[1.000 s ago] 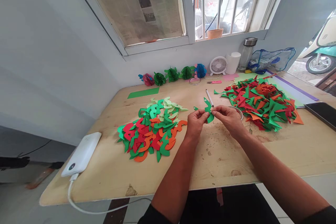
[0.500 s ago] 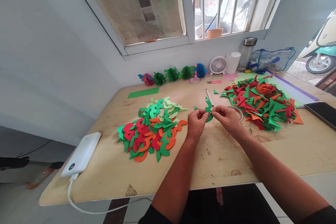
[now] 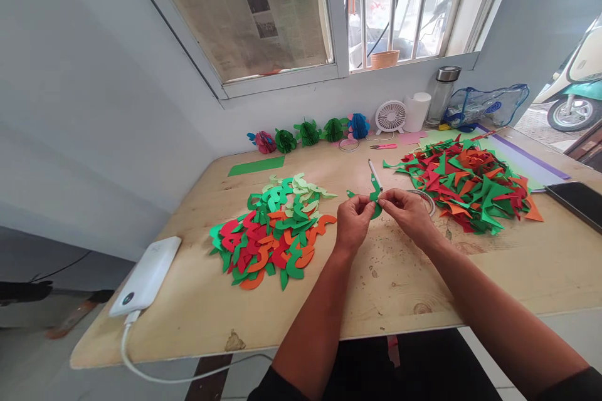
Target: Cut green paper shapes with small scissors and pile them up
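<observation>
Between my two hands is a green paper cutout (image 3: 375,208), with narrow pointed parts sticking up above the fingers. My left hand (image 3: 353,218) pinches its left side between thumb and fingertips. Closed on its right side, my right hand (image 3: 408,213) meets the left near the middle of the paper. A white pen (image 3: 375,173) lies on the table just beyond the fingertips. Beside my right hand is a roll of tape (image 3: 427,200), partly covered by that hand. To the left spreads a pile of curved paper cutouts (image 3: 268,235) in green, red and orange.
A heap of paper scraps (image 3: 475,185) lies right, near a phone (image 3: 578,203). Folded paper figures (image 3: 309,132), a small fan (image 3: 390,118) and a glass bottle (image 3: 442,97) line the wall. A power bank (image 3: 147,276) with its cable sits at the left edge.
The green cutout has shifted and turned slightly between my fingers, its upright point now leaning a little more to the right. Both hands keep nearly the same place.
</observation>
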Demonstrator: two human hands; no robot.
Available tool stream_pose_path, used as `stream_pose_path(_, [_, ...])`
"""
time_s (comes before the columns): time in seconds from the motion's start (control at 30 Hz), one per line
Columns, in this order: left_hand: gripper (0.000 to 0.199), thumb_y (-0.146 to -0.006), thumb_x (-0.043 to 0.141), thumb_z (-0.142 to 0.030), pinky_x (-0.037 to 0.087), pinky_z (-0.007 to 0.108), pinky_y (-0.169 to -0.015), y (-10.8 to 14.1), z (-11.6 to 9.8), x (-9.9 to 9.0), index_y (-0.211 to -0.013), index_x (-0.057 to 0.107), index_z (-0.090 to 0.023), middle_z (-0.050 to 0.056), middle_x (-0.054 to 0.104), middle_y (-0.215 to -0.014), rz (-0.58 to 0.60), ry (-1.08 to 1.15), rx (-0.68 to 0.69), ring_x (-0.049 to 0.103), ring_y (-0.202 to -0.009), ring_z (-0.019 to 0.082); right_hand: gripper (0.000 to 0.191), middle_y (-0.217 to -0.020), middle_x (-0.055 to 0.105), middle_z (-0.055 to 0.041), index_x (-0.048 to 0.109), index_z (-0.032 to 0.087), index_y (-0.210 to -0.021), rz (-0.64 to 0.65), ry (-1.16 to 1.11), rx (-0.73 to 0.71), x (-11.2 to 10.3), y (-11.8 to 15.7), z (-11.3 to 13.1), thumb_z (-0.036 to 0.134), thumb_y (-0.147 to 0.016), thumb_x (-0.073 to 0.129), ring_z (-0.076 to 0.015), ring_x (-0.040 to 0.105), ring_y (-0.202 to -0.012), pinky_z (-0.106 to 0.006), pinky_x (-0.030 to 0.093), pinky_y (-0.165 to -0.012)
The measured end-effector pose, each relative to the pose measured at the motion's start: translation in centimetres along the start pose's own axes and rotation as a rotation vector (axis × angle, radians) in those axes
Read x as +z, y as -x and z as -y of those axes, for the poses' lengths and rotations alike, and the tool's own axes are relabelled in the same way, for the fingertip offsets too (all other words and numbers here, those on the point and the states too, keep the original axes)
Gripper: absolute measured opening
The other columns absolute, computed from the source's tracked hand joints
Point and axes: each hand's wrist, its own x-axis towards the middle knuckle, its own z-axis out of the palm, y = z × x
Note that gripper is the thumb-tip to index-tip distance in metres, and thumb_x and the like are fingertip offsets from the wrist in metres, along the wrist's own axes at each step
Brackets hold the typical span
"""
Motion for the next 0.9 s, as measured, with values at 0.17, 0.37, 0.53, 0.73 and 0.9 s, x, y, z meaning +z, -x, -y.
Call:
stream_pose_path(0.17, [0.013, -0.066, 0.067, -0.027, 0.045, 0.022, -0.06, -0.02, 0.16, -0.08, -0.065, 0.064, -0.015, 0.0, 0.062, -0.063, 0.015, -0.036, 0.025, 0.056, -0.061, 0.011, 0.024, -0.062, 0.059, -0.0013, 0.062, 0.018, -0.069, 0.006, -0.016, 0.03, -0.05, -0.03, 0.08, 0.041, -0.072, 0.062, -0.0136, 0.049, -0.058, -0.026, 0.04, -0.053])
stream_pose_path(0.37, [0.013, -0.066, 0.067, -0.027, 0.044, 0.022, -0.06, -0.06, 0.27, -0.1, -0.065, 0.064, -0.015, 0.0, 0.063, -0.065, 0.024, -0.038, 0.032, 0.055, -0.06, 0.01, 0.024, -0.061, 0.059, -0.0009, 0.062, 0.017, -0.07, 0.011, -0.021, 0.026, -0.04, -0.02, 0.06, 0.041, -0.072, 0.062, -0.0132, 0.049, -0.057, -0.026, 0.039, -0.052])
stream_pose_path(0.53, [0.012, -0.067, 0.066, -0.026, 0.043, 0.021, -0.058, -0.02, 0.34, -0.1, -0.066, 0.063, -0.014, -0.001, 0.062, -0.064, 0.028, -0.066, 0.055, 0.054, -0.059, 0.009, 0.024, -0.062, 0.059, -0.0009, 0.062, 0.017, -0.07, 0.006, 0.007, 0.019, -0.03, 0.05, 0.03, 0.041, -0.073, 0.061, -0.0131, 0.049, -0.057, -0.026, 0.039, -0.052])
stream_pose_path(0.73, [0.013, -0.069, 0.065, -0.027, 0.044, 0.022, -0.058, -0.03, 0.56, -0.13, -0.067, 0.064, -0.014, 0.0, 0.062, -0.063, 0.025, -0.108, 0.09, 0.055, -0.058, 0.01, 0.022, -0.065, 0.061, -0.0018, 0.062, 0.017, -0.072, 0.011, 0.044, 0.032, -0.08, 0.07, -0.14, 0.038, -0.073, 0.06, -0.0137, 0.051, -0.058, -0.026, 0.04, -0.055])
stream_pose_path(0.9, [0.014, -0.07, 0.065, -0.028, 0.045, 0.022, -0.058, -0.02, 0.72, -0.14, -0.067, 0.064, -0.014, 0.0, 0.063, -0.064, 0.022, -0.142, 0.113, 0.056, -0.058, 0.01, 0.019, -0.066, 0.062, -0.0023, 0.063, 0.017, -0.074, 0.005, 0.086, 0.02, -0.03, 0.03, -0.53, 0.035, -0.074, 0.059, -0.0139, 0.052, -0.059, -0.027, 0.041, -0.057])
